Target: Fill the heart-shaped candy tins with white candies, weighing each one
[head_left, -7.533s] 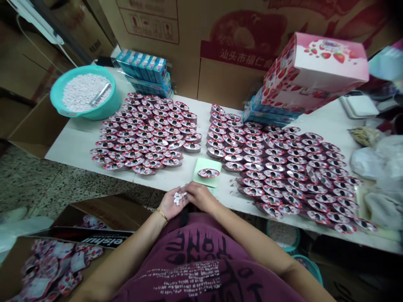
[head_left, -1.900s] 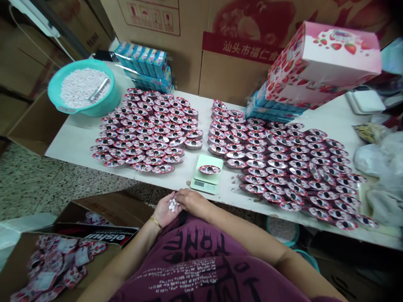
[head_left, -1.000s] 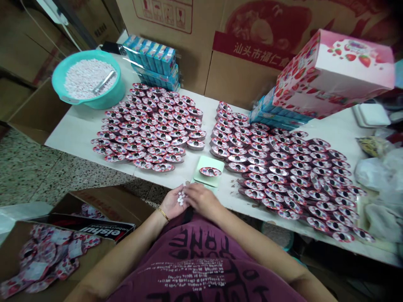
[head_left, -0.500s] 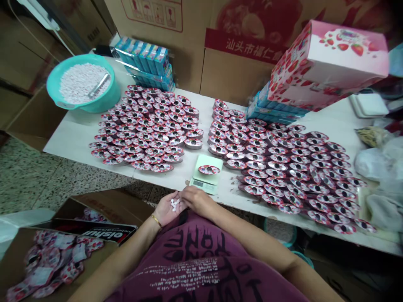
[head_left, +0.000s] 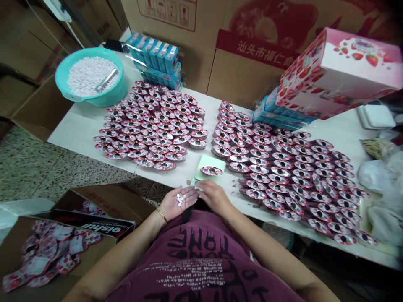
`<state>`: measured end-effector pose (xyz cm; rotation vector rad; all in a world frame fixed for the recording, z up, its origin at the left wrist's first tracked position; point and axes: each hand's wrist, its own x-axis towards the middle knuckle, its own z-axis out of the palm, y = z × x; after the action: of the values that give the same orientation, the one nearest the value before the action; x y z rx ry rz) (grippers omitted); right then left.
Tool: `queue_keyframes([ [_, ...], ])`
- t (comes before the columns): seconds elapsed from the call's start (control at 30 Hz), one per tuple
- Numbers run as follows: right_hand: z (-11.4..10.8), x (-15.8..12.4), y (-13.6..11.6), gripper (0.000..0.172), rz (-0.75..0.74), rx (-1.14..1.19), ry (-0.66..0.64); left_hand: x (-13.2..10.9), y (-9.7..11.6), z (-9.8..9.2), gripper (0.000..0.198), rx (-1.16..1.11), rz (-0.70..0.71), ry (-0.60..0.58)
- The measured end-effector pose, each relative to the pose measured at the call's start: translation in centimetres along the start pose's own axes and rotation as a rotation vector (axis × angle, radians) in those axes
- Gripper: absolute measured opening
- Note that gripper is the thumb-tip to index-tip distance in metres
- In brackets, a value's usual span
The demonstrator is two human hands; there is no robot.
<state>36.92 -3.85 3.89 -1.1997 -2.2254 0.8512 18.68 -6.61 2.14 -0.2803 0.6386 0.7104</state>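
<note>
My left hand lies palm up over my lap, cupping a few small white tablets. My right hand hovers just right of it, at the front edge of a small green scale. Its fingers are drawn together and point left, and whatever they hold is hidden. A single oval red-and-silver tin with a dark hole in its lid rests on the scale.
Several rows of the same tins cover the white table, one group on the left and a larger one on the right. A teal basin of white tablets with a scoop stands far left. Blue boxes, pink strawberry cartons, and a floor carton of packets surround them.
My right hand has drawn away from my left palm and shifted right, up toward the scale. My left palm has opened flatter, with fewer tablets on it than several seconds ago.
</note>
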Motion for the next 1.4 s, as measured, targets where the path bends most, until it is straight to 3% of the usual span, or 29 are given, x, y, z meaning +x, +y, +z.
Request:
queue_keyframes([
  [0.1,2.2,0.5,-3.0,0.024,-0.164,-0.084,-0.26,0.0,-0.2,0.2,0.041,-0.011,0.008,-0.007],
  [0.23,3.5,1.2,-4.0,0.014,-0.25,-0.217,-0.422,-0.3,-0.2,0.1,0.042,0.005,0.007,0.049],
  [0.47,3.3,1.2,-4.0,0.011,-0.162,-0.247,-0.403,-0.8,-0.1,0.2,0.039,0.027,0.0,0.121],
  [0.63,3.9,1.2,-3.6,0.011,-0.219,-0.16,-0.409,-0.6,0.0,0.6,0.039,0.036,-0.028,0.112],
  [0.73,3.3,1.0,-2.5,0.01,-0.208,0.011,-0.326,0.0,0.0,1.0,0.033,0.035,-0.002,0.092],
  [0.83,1.5,0.8,-0.7,0.011,-0.072,0.177,-0.077,0.8,0.4,1.5,0.028,0.034,0.054,0.061],
  [0.93,-0.7,1.0,1.9,0.01,0.063,0.153,0.126,1.3,1.0,1.9,0.03,0.063,0.056,0.009],
  [1.1,-2.3,1.8,5.3,0.014,0.136,-0.075,0.117,1.4,1.2,2.0,0.031,0.056,0.069,-0.007],
  [1.23,-2.6,1.2,4.9,0.019,0.132,-0.065,0.162,0.5,0.8,1.7,0.031,0.029,0.07,0.029],
  [1.33,-3.4,-0.3,4.2,0.02,0.165,-0.025,0.274,-0.3,0.9,0.6,0.025,0.023,0.075,0.116],
  [1.4,-3.9,-1.5,4.3,0.018,0.209,-0.022,0.341,-0.7,1.3,-0.6,0.018,0.034,0.123,0.252],
])
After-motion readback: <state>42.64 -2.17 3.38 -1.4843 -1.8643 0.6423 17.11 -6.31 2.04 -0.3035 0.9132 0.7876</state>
